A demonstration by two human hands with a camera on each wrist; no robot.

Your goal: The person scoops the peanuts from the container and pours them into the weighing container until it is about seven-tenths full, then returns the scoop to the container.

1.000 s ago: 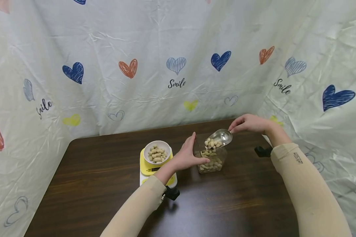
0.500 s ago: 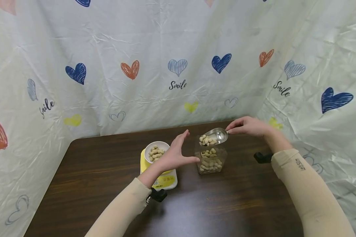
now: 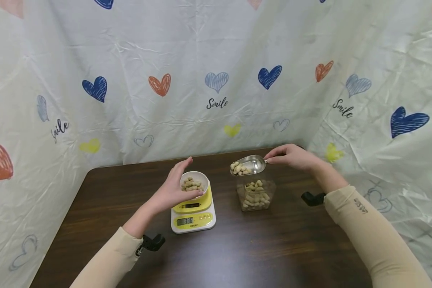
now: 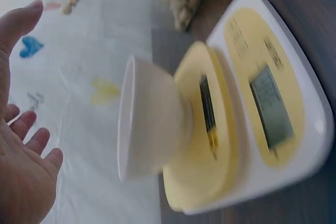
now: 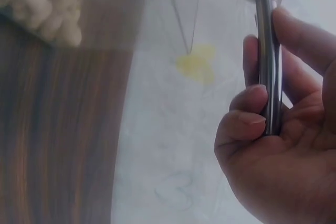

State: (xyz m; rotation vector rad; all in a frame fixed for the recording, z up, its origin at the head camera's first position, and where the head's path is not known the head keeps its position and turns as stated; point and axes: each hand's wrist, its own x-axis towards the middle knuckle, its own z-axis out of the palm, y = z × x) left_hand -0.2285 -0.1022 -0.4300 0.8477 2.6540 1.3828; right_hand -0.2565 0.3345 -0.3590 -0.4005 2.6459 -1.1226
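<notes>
My right hand [image 3: 291, 155] grips the slim handle of a metal scoop [image 3: 256, 163]; in the right wrist view the fingers [image 5: 239, 127] curl round that handle. Several unshelled peanuts [image 3: 240, 169] lie in the scoop, raised above and left of a clear square container [image 3: 270, 190] of peanuts. My left hand [image 3: 167, 194] is spread, thumb apart from the fingers, at the left of a white bowl [image 3: 201, 177] with peanuts in it. The left wrist view shows a gap between hand and bowl. Beneath the bowl is a yellow and white kitchen scale [image 3: 194, 228], its display reading about 38.6.
Everything stands on a dark wooden table [image 3: 237, 252]. A white cloth [image 3: 180, 132] printed with hearts hangs behind it and along the sides. The scale is left of the container, with a strip of tabletop between them.
My left hand has left the container and moved left to the bowl. My right hand has carried the loaded scoop left, from over the container towards the bowl. The scale's display has come into view.
</notes>
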